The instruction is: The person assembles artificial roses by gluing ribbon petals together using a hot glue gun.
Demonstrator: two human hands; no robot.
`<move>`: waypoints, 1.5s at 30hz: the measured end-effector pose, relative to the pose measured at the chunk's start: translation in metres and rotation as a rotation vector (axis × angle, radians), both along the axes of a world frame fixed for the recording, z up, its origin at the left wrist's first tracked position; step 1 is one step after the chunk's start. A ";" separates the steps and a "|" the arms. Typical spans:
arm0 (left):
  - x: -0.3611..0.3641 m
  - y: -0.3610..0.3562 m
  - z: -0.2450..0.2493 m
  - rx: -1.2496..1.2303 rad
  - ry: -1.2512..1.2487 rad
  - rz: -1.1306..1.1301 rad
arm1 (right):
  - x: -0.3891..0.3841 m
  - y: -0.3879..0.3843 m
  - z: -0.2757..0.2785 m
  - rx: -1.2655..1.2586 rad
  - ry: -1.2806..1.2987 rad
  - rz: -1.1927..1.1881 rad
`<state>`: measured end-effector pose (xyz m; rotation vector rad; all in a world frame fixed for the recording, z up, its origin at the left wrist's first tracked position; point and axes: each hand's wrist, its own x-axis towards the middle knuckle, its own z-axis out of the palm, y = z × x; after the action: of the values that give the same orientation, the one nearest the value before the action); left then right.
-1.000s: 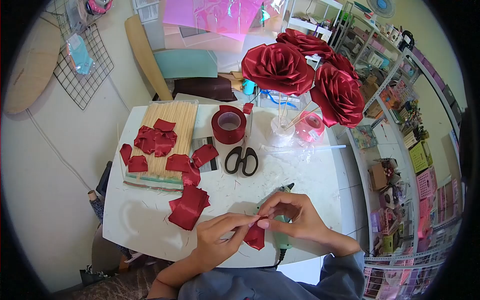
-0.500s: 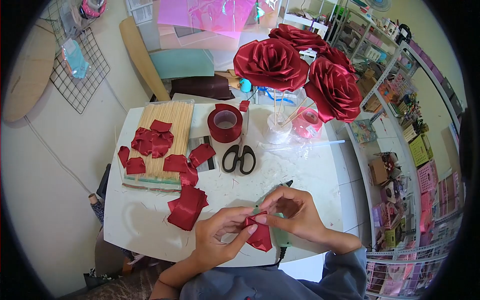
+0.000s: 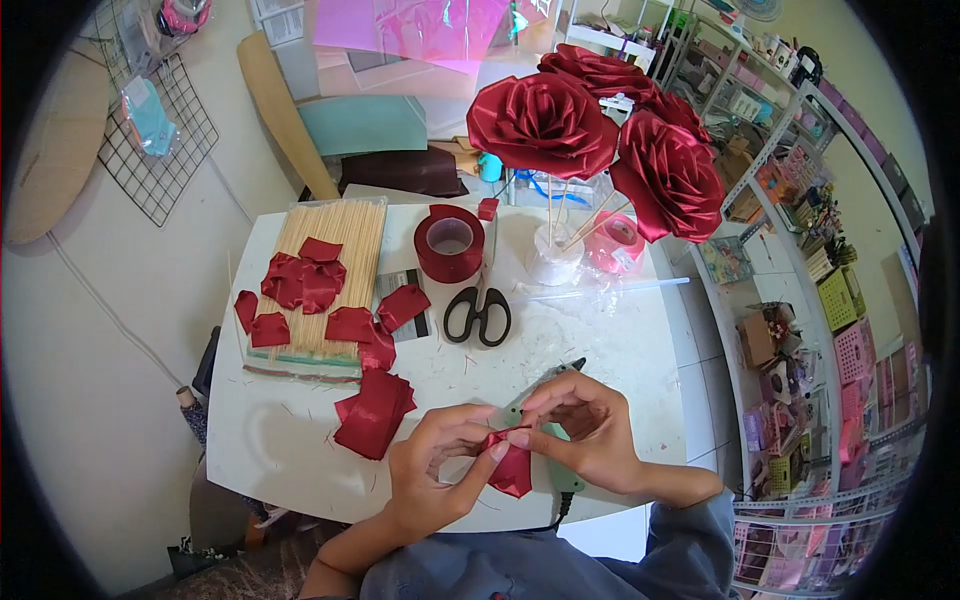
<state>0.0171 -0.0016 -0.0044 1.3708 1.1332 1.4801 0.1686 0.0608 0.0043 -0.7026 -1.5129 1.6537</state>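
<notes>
A piece of dark red satin ribbon (image 3: pixel 512 473) is pinched along its top edge by both hands near the table's front. My left hand (image 3: pixel 435 468) grips its left side between thumb and fingers. On the right side, my right hand (image 3: pixel 587 433) holds the folded edge between thumb and forefinger. Partly hidden behind the right hand lies a green glue gun (image 3: pixel 565 477) with a black tip and cord. To the left is a stack of cut red ribbon pieces (image 3: pixel 375 415). Black-handled scissors (image 3: pixel 478 318) lie beyond the hands.
A bundle of thin wooden sticks (image 3: pixel 345 240) lies at left with shaped ribbon petals (image 3: pixel 305 283) on top. Behind the scissors stands a red ribbon roll (image 3: pixel 449 246). Large red ribbon roses (image 3: pixel 545 125) rise on sticks from a white holder (image 3: pixel 556 262), beside pink tape (image 3: pixel 614 243).
The ribbon's top edge is folded over further between my fingers, and less of its upper part shows. Both hands stay in nearly the same place.
</notes>
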 end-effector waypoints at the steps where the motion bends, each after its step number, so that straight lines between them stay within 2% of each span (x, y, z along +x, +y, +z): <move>1: 0.000 0.000 0.000 0.000 -0.001 0.000 | 0.000 0.000 -0.001 0.005 0.008 -0.004; 10: 0.002 0.000 -0.004 0.024 0.059 0.024 | -0.001 -0.002 -0.002 0.011 0.051 -0.036; 15: 0.005 0.001 -0.008 0.071 -0.023 0.070 | -0.003 -0.001 0.000 -0.023 0.022 -0.021; 21: 0.001 0.000 -0.006 0.004 -0.001 0.056 | 0.004 0.011 0.012 -0.157 0.077 0.072; 24: 0.002 0.000 -0.005 -0.030 -0.033 0.041 | 0.008 0.015 0.011 -0.174 -0.034 0.148; 26: 0.002 0.000 -0.005 -0.034 -0.036 0.031 | 0.009 0.015 0.007 -0.025 -0.262 0.217; 29: 0.002 -0.001 -0.005 -0.043 -0.013 0.015 | 0.004 0.013 0.007 0.067 -0.320 0.230; 34: 0.001 0.001 -0.004 -0.006 0.009 0.012 | 0.006 0.014 0.004 0.135 -0.291 0.261; 39: -0.006 0.001 0.001 -0.045 -0.087 -0.092 | 0.008 0.015 0.005 0.109 -0.242 0.305; 40: -0.005 0.002 0.002 -0.045 -0.087 -0.092 | 0.007 0.014 0.005 0.168 -0.252 0.315; 45: -0.004 0.002 -0.001 -0.056 0.011 -0.103 | 0.008 0.013 0.008 0.234 -0.317 0.345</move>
<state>0.0129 0.0000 -0.0052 1.3794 1.0868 1.3599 0.1762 0.0742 0.0120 -0.6218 -2.1137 1.6236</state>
